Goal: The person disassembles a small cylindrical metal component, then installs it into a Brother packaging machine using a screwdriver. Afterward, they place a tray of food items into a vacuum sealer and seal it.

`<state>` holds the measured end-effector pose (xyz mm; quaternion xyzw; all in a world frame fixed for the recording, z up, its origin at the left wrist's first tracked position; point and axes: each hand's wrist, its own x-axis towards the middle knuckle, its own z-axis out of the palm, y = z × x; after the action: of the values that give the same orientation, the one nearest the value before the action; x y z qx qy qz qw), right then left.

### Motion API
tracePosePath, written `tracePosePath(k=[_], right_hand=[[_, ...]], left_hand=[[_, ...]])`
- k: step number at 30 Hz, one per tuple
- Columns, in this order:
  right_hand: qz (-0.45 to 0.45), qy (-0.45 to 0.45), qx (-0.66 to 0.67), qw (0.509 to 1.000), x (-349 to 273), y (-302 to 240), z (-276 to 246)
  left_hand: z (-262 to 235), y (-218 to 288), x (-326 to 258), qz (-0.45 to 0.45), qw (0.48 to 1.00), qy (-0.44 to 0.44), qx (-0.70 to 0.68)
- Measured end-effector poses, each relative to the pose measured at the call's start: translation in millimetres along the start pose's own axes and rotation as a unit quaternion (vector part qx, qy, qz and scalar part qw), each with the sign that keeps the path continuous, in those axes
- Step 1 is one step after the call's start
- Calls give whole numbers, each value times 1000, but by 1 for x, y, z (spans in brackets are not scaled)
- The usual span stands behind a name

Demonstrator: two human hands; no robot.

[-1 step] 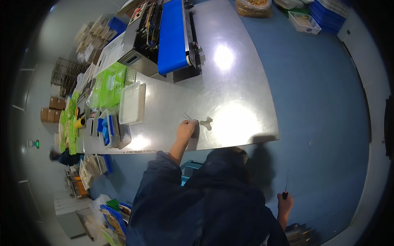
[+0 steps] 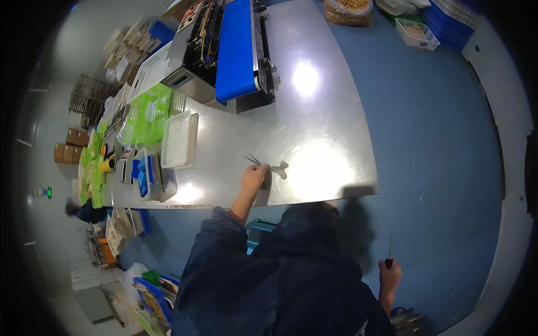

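Observation:
Above the near part of the steel table [image 2: 224, 134], my left hand [image 2: 253, 178] is closed. It pinches a thin two-pronged metal tool [image 2: 252, 159], whose narrow points stick out up and to the left; its exact kind is too small to tell. A dark patch [image 2: 281, 169] lies on the tabletop just right of that hand, perhaps a shadow. Low on the right, out over the blue floor and away from the table, my right hand [image 2: 390, 273] is wrapped round the dark handle of a screwdriver [image 2: 390, 252], with its long slim shaft pointing upward.
A machine with a blue conveyor belt [image 2: 235, 50] stands on the table's far part. Left of it are green baskets [image 2: 147, 120], a white tray [image 2: 176, 140] and a bin with blue pieces [image 2: 143, 176]. A teal container [image 2: 259, 231] sits below the near table edge.
The prongs in my left hand look tilted slightly further left and a little wider apart. My right hand and the screwdriver have risen very slightly.

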<state>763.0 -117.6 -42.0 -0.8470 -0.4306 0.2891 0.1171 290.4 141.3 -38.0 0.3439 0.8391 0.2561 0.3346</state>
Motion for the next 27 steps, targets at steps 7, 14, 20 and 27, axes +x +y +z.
tracePosePath(k=[7, 14, 20, 27], right_hand=[[-109, -34, -18, 993, 158, -142, -84], [-219, -83, -104, 967, 324, -124, -123], [-98, -196, -213, 952, 386, 68, -198], [41, -294, -167, 940, 508, 65, -214]], left_hand=[[5, 4, -23, -296, 858, -68, -415], [95, 101, -32, -274, 731, -36, -624], [245, 135, -23, -93, 824, -84, -553], [262, 246, -56, -213, 777, -121, -580]])
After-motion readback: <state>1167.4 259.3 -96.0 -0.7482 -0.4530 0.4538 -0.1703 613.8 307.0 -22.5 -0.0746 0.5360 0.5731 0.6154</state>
